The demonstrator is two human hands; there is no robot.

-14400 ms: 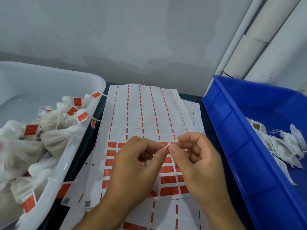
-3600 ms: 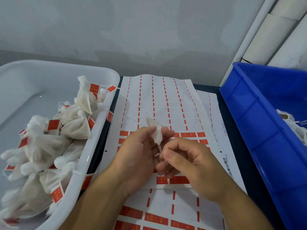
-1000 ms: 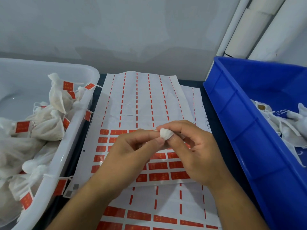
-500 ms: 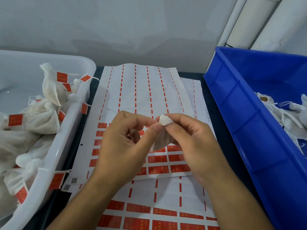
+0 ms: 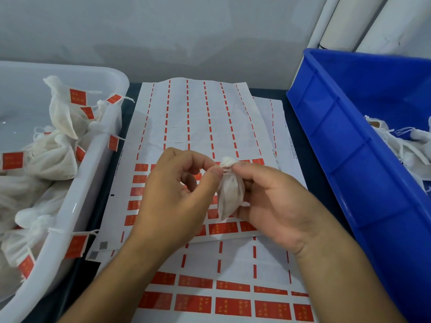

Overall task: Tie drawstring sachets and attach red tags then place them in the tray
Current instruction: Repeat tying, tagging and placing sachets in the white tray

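A small white sachet hangs upright between my hands above the sticker sheets, its neck gathered by the drawstring. My right hand holds the sachet at its neck and cradles its body. Fingertips of my left hand pinch the drawstring at the neck. The white tray at the left holds several tied sachets with red tags. Sheets of red tag stickers lie under my hands.
A blue bin at the right holds several untagged white sachets. A second sticker sheet lies nearer me. White pipes stand at the back right against the grey wall.
The sachet has turned upright and its body now shows in my right hand. My left fingers have slid to the drawstring at the neck. The view has shifted slightly.
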